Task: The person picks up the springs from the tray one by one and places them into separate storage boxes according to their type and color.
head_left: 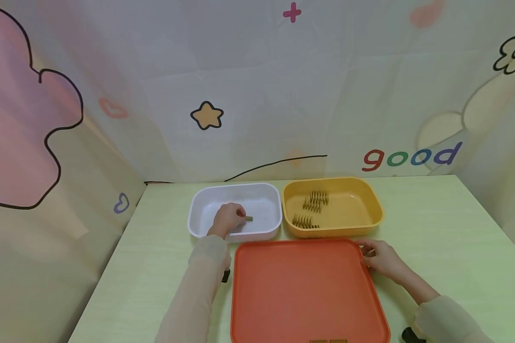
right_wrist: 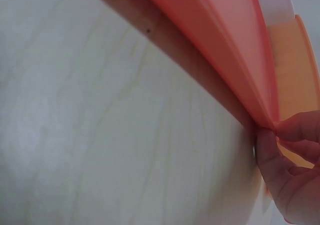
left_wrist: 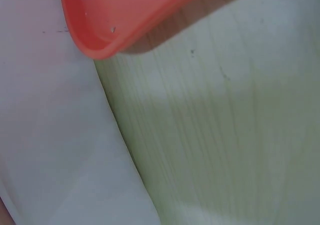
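In the head view my left hand (head_left: 228, 218) reaches into the white bin (head_left: 193, 214), and its fingertips pinch one end of a small brass-coloured spring (head_left: 248, 218). From this distance I cannot tell whether the spring also touches the bin floor. At the far right corner of the red tray (head_left: 300, 290), my right hand (head_left: 379, 257) grips the rim. The right wrist view has the thumb and fingers of the right hand (right_wrist: 297, 170) pinching the tray corner. The left wrist view does not show the spring.
Right of the white bin stands a yellow bin (head_left: 352, 212) with several brass-coloured coil springs (head_left: 313, 202) on its left side. Two springs (head_left: 319, 341) lie at the tray's near edge, cut off by the frame. A printed cloth (head_left: 257, 95) hangs behind the table (head_left: 446, 214).
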A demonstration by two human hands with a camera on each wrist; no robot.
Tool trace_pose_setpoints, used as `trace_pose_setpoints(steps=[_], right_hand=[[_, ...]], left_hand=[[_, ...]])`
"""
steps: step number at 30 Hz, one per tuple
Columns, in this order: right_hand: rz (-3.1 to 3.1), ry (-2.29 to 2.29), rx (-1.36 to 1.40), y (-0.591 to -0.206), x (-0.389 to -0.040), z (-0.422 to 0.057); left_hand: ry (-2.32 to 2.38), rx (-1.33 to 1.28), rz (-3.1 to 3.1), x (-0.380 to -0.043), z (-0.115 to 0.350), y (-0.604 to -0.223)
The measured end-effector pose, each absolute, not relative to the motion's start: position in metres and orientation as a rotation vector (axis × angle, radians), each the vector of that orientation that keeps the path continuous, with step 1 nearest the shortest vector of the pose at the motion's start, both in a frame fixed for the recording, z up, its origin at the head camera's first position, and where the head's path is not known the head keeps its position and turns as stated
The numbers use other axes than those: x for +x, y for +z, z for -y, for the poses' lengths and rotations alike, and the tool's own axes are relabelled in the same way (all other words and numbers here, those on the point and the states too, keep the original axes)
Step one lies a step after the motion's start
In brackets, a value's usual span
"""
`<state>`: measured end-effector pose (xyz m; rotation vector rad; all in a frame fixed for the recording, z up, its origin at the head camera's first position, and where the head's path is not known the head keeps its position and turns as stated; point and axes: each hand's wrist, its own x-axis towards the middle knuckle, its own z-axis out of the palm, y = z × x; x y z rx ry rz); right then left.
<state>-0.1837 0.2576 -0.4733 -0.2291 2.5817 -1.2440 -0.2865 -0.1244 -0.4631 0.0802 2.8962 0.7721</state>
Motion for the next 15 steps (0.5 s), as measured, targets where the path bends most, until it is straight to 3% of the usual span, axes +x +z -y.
trace_pose_setpoints(steps=[15], right_hand=[[-2.586,-1.244,-0.231,-0.4740,-0.1833,-0.2576]], left_hand=[[0.765,0.127,-2.893,-0.2849,0.1257,-0.4613]])
